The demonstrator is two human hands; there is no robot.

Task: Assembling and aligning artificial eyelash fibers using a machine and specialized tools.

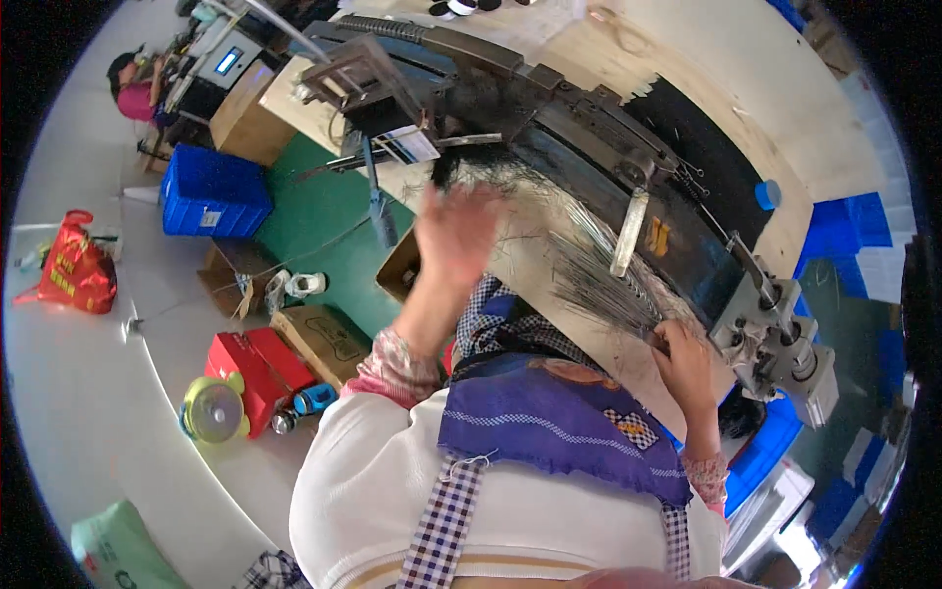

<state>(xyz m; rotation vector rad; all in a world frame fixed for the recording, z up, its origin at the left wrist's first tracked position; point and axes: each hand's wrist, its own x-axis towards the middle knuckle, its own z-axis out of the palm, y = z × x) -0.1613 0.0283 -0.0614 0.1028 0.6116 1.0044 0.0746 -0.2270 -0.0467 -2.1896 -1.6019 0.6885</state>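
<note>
My left hand (457, 236) is raised over the near left edge of the workbench, beside a tangle of thin dark wires (481, 175). Motion smears its fingers, so their shape cannot be read. On the right, my right hand (687, 365) rests low by the bench edge with its fingertips pinched together. They touch the near end of a bundle of thin straight metal wires (603, 285); what they pinch is too small to make out. Beyond the wires stretches a long dark metal machine (579, 147), with a pale flat metal bar (631, 231) sticking out toward me.
A metal mechanism (785, 339) stands at the machine's right end. A clear-sided guard (368, 83) rises at its left. Orange pieces (657, 236) and a blue cap (767, 194) lie farther back. A blue crate (214, 191) and a cardboard box (319, 342) stand on the floor. Another person (137, 93) is far left.
</note>
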